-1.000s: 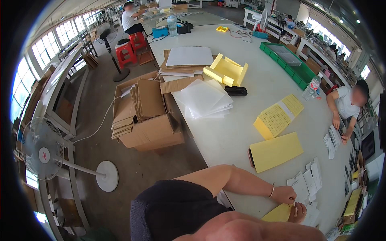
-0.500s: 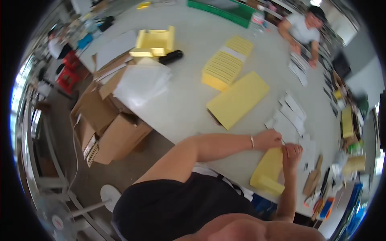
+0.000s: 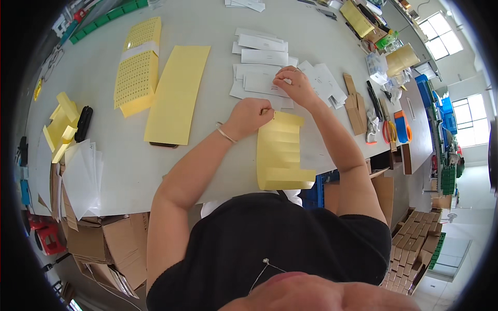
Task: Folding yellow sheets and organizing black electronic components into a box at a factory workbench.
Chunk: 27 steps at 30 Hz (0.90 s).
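A creased yellow card (image 3: 278, 145) lies on the table close to my body, its near end folded up. My left hand (image 3: 250, 118) is closed on the card's far left corner, thumb and fingers pressed together. Beyond the card, several white paper slips (image 3: 264, 57) lie in overlapping rows. Over the nearer slips hovers my right hand (image 3: 296, 88), fingers curled to the thumb in a pinch. Anything between those fingertips is too small to make out.
To the left lie a flat yellow sheet (image 3: 179, 93) and a banded stack of yellow cards (image 3: 137, 67). A folded yellow piece (image 3: 61, 127) sits beside a black object (image 3: 84, 124). Cardboard strips (image 3: 354, 103), scissors (image 3: 389, 130) and a tape roll (image 3: 402, 127) are at right.
My right hand has left the yellow card's far end and moved out over the white slips. The left hand stays on the card. The whole view has swung to the right.
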Motion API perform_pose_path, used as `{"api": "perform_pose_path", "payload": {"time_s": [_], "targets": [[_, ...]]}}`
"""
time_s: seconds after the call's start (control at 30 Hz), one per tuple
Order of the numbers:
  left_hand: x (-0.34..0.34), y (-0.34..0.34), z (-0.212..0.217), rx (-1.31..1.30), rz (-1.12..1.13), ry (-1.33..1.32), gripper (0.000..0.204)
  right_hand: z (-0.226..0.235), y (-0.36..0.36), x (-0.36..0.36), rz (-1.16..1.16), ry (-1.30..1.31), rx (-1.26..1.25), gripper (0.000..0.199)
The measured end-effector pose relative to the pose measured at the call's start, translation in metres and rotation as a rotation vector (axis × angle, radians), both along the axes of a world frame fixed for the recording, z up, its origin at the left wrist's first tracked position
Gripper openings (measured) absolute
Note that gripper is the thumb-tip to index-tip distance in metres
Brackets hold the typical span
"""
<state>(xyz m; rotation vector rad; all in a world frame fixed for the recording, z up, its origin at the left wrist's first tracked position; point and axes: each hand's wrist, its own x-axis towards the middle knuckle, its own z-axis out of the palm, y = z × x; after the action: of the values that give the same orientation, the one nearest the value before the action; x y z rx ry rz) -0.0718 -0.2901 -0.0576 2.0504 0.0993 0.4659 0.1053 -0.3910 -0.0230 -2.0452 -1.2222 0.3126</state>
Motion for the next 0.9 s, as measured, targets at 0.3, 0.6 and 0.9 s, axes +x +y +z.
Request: {"api": "perform_pose_path", "payload": {"time_s": [0.3, 0.6, 0.9], "targets": [[-0.002, 0.002, 0.004, 0.005, -0.007, -0.023, 0.023, 0.007, -0.006, -0.009, 0.098, -0.154, -0.053, 0.038], [-0.004, 0.003, 0.008, -0.086, 0.022, 0.080, 0.022, 0.016, -0.035, -0.001, 0.045, -0.449, -0.163, 0.045], [-0.002, 0.003, 0.002, -0.077, 0.028, 0.055, 0.020, 0.034, -0.061, -0.029, 0.179, -0.429, 0.111, 0.019]]}}
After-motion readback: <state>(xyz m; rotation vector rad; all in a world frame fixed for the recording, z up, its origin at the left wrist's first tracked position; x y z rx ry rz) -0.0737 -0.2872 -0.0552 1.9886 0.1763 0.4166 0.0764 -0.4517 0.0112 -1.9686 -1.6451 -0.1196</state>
